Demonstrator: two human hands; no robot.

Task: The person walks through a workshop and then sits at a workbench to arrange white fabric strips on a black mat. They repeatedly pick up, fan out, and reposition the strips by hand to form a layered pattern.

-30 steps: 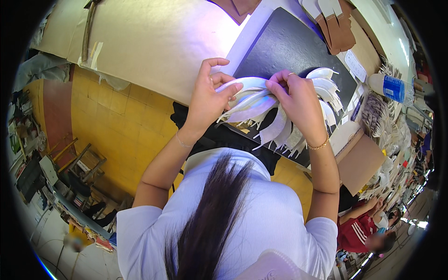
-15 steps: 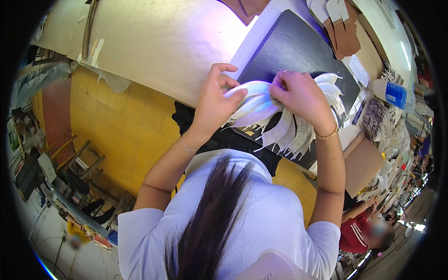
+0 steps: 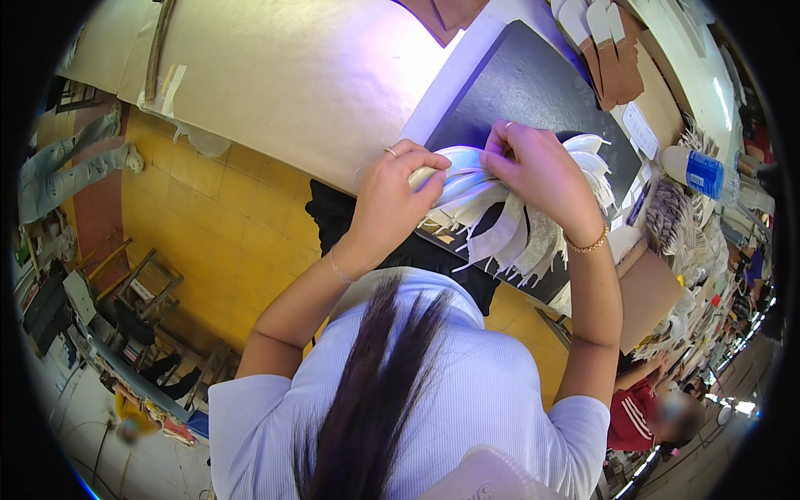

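A curved white strip (image 3: 463, 157) with a pale raised edge arches between my two hands. My left hand (image 3: 393, 198) pinches its left end between thumb and fingers. At the strip's right part, my right hand (image 3: 537, 173) is closed, with thumb and fingertips pressed together on it. Beneath and beside the hands lies a fan of similar curved pale pieces (image 3: 500, 237) with thin tails hanging off their ends. More of these white pieces (image 3: 593, 162) lie just right of my right hand. They rest on a black board (image 3: 525, 79).
Brown and white cut pieces (image 3: 612, 58) lie past the board. A bottle with a blue label (image 3: 700, 171) lies at the right, by bundles of grey strips (image 3: 671, 212). A person in red (image 3: 633, 412) sits at lower right. Wooden stools (image 3: 150, 279) stand on the yellow floor.
My left hand has moved slightly down and right, its fingers now curled closer round the strip's end. My right hand has hardly moved. A person's legs have come into view at far left.
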